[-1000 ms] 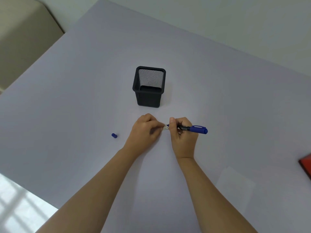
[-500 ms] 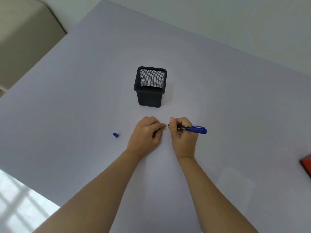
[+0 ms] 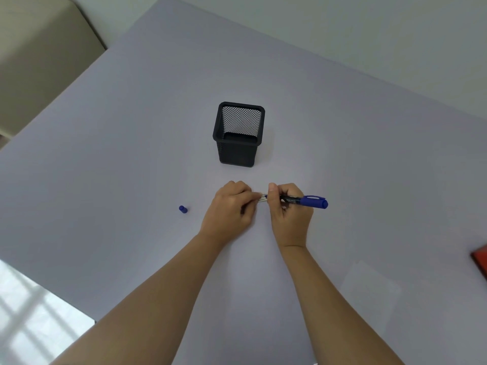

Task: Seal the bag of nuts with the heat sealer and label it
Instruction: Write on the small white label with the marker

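Observation:
My right hand (image 3: pixel 290 214) grips a blue marker (image 3: pixel 305 201) that lies almost level, capped end pointing right, tip pointing left. The tip rests on a small white label (image 3: pixel 262 198), whose left end is pinched by the closed fingers of my left hand (image 3: pixel 232 206). Both hands rest on the pale purple table (image 3: pixel 131 154), just in front of the pen holder. The marker's small blue cap (image 3: pixel 183 209) lies loose on the table to the left of my left hand. No bag of nuts and no heat sealer are in view.
A black mesh pen holder (image 3: pixel 238 134) stands upright beyond my hands, with nothing visible inside. A red object (image 3: pixel 481 262) pokes in at the right edge. A faint clear sheet (image 3: pixel 369 288) lies on the table near my right forearm. The table's left edge runs diagonally.
Barely anything has moved. My left fingers have closed a little more over the label's left end, and both hands stay in the same spot.

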Demonstrator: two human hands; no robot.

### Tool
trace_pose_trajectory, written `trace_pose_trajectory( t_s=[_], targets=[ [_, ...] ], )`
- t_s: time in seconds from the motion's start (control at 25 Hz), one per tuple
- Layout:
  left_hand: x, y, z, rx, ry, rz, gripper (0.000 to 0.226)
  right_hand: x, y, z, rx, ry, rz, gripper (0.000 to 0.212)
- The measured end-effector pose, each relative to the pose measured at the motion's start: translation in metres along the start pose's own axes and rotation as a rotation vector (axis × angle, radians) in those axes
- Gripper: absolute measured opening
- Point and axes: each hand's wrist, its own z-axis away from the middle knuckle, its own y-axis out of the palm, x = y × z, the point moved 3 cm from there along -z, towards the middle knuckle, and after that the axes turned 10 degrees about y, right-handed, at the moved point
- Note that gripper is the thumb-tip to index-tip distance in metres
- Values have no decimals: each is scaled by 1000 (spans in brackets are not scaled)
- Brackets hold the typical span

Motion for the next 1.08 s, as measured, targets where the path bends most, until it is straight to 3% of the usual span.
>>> trace_pose_trajectory(
  t_s=[0.4, 0.84, 1.08],
  targets=[
    [3, -1, -3, 20, -67, 18, 12, 3, 1, 0, 24, -18, 17, 32],
    [1, 0, -1, 18, -78, 30, 29, 2, 2, 1, 3, -8, 8, 34],
    [5, 1, -2, 29, -109, -5, 15, 2, 1, 1, -8, -3, 10, 31]
  ],
)
